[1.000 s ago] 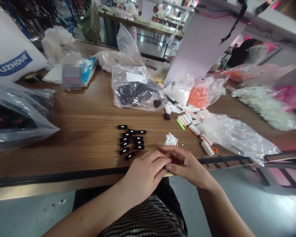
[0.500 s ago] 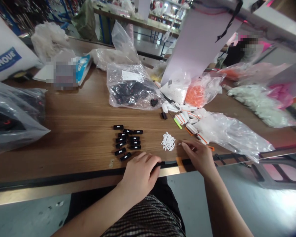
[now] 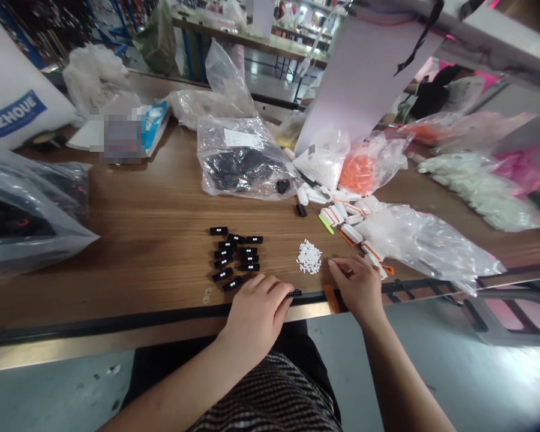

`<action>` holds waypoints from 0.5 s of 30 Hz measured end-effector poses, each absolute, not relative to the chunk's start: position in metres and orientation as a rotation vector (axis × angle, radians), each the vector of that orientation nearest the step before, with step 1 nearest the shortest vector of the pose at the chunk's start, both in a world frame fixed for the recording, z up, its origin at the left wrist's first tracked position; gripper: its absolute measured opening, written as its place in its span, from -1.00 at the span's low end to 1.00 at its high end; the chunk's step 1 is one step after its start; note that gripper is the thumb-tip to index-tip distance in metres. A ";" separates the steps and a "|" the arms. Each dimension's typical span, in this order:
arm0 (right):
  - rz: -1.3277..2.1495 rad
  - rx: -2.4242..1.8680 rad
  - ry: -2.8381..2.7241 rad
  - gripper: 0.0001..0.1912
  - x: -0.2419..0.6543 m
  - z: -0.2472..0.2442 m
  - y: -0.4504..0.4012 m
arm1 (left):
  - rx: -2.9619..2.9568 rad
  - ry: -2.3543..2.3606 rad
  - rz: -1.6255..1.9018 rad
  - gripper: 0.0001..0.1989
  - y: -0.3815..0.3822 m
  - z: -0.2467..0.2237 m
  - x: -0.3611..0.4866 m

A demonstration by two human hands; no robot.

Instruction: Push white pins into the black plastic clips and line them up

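The brown counter (image 3: 153,198) stretches across the view. Toward its back lies a clear bag (image 3: 245,165) of black parts, and on the right a crumpled bag (image 3: 425,243). The two hands are apart: the left hand (image 3: 257,312) is clamped on a black block (image 3: 296,293), its end jutting out at the counter's front edge; the right hand (image 3: 359,285) has its fingertips bent down, their grip impossible to tell. Loose blocks (image 3: 222,274) lie left of a pile of white pegs (image 3: 309,257), near the right fingertips.
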State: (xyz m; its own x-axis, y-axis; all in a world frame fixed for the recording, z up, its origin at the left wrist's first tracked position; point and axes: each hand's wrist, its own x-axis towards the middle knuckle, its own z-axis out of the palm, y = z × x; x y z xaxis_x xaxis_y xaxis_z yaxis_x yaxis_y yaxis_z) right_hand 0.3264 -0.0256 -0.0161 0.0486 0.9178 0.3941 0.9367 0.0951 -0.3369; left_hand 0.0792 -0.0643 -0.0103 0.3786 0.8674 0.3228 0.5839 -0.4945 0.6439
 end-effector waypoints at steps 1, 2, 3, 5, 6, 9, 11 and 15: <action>0.005 -1.788 -1.830 -0.74 0.324 -0.015 -0.027 | 2.201 1.260 0.904 -0.90 -0.064 -0.010 0.079; 0.066 -1.749 -1.806 -0.76 0.321 -0.013 -0.029 | 2.179 1.267 0.906 -0.90 -0.065 -0.011 0.079; 0.140 -1.696 -1.794 -0.78 0.316 -0.009 -0.033 | 2.159 1.273 0.909 -0.90 -0.065 -0.011 0.079; 0.319 -1.569 -1.827 -0.82 0.303 0.000 -0.042 | 2.132 1.288 0.907 -0.91 -0.065 -0.011 0.079; 0.418 -1.505 -1.878 -0.83 0.296 0.005 -0.047 | 2.126 1.296 0.901 -0.92 -0.066 -0.011 0.079; 0.596 -1.430 -2.070 -0.84 0.278 0.017 -0.060 | 2.116 1.316 0.876 -0.91 -0.066 -0.011 0.079; 0.605 -1.427 -2.155 -0.84 0.272 0.020 -0.064 | 2.107 1.323 0.859 -0.91 -0.066 -0.011 0.079; 0.517 -1.400 -2.217 -0.84 0.268 0.018 -0.066 | 2.099 1.319 0.843 -0.91 -0.066 -0.011 0.079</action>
